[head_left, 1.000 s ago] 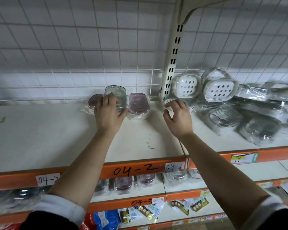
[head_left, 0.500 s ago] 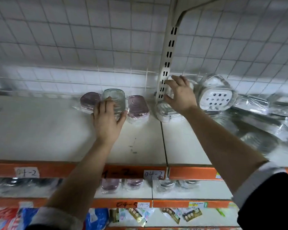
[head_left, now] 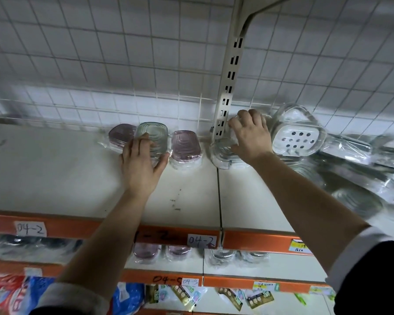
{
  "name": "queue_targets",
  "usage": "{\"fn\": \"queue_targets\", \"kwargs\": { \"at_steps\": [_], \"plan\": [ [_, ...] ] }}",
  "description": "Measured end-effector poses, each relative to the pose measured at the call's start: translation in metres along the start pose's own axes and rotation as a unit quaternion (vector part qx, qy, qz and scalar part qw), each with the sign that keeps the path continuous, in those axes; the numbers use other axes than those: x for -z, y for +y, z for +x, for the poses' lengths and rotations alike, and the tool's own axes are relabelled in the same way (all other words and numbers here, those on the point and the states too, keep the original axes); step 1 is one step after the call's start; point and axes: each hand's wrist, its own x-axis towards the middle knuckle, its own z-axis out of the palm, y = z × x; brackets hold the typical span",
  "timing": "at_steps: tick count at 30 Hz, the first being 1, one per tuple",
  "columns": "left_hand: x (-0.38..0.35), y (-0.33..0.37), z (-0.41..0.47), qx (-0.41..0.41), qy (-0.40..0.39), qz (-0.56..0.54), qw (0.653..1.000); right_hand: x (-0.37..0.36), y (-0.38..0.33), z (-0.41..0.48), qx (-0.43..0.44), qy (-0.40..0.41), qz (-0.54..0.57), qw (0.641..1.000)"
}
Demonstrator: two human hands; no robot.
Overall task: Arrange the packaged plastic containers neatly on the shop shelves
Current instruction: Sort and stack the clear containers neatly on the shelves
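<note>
Two grips are at work along the back of the shelf [head_left: 55,173]. The right grip [head_left: 251,138], just right of centre, has its fingers curled over the top of a wrapped pack [head_left: 233,138] beside the slotted post [head_left: 228,87]. The hand hides most of that pack, so its shape cannot be told. The left grip [head_left: 143,164], left of centre, lays flat fingers on the front of a clear box [head_left: 152,136], thumb spread to its right side, pressing rather than clasping.

That clear box stands tilted up between two purple boxes [head_left: 121,135] [head_left: 185,145], touching or nearly touching both. Under the right grip lies a clear stack [head_left: 221,156], and just to its right a white dish with holes [head_left: 298,137] leans upright. A loose heap of wrapped packs [head_left: 362,178] fills the right edge.

The step looks like steadying the row while fetching the next pack. To do it well, the left fingers should probably hold the box down lightly, since slick wrap may slide. The right grip likely needs to lift its pack clear of the post and the stack before bringing it across, then set it close beside the right purple box at the same tilt.
</note>
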Motion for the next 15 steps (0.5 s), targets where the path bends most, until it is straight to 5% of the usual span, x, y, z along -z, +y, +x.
{"fn": "queue_targets", "kwargs": {
  "at_steps": [15],
  "plan": [
    [0.015, -0.002, -0.001, -0.029, 0.0, -0.037, 0.999, 0.024, -0.004, -0.034, -0.087, 0.163, 0.128, 0.974]
  ]
}}
